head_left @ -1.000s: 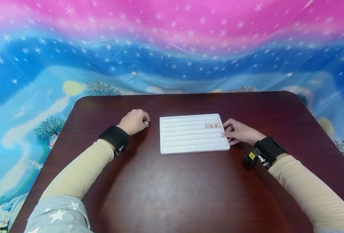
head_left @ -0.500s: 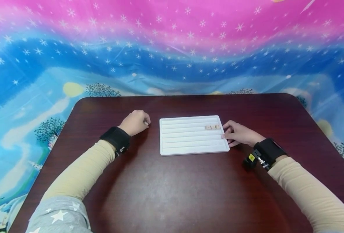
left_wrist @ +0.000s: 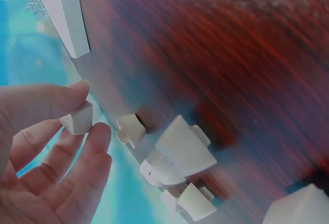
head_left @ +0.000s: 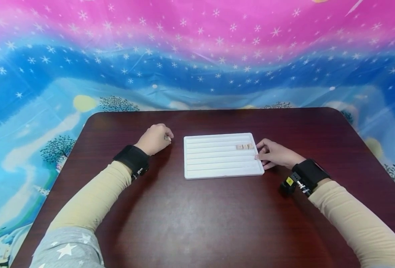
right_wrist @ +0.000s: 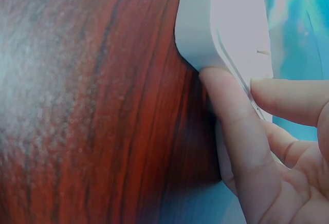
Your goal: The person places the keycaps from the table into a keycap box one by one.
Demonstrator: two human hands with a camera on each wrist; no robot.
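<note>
My left hand [head_left: 154, 139] is over the table left of the white tray, pinching a small pale wooden block [left_wrist: 79, 119] between thumb and fingertips, with faint marks on one face. Several more pale blocks [left_wrist: 186, 149] lie on the table beside that hand in the left wrist view; the hand hides them from the head camera. The white ridged tray [head_left: 222, 172] lies at mid-table, with three light wooden blocks [head_left: 245, 147] side by side near its right end. My right hand [head_left: 276, 153] grips the tray's right edge, thumb on the rim and fingers against the outer side.
A dark reddish-brown table [head_left: 197, 216] carries everything. Behind it hangs a pink and blue cloth [head_left: 197, 59] with a snowflake print. Black straps with small cameras sit on both wrists.
The left hand has shifted very slightly up and right, still pinching its block. The right hand stays on the tray's edge, and the three blocks on the tray keep their places.
</note>
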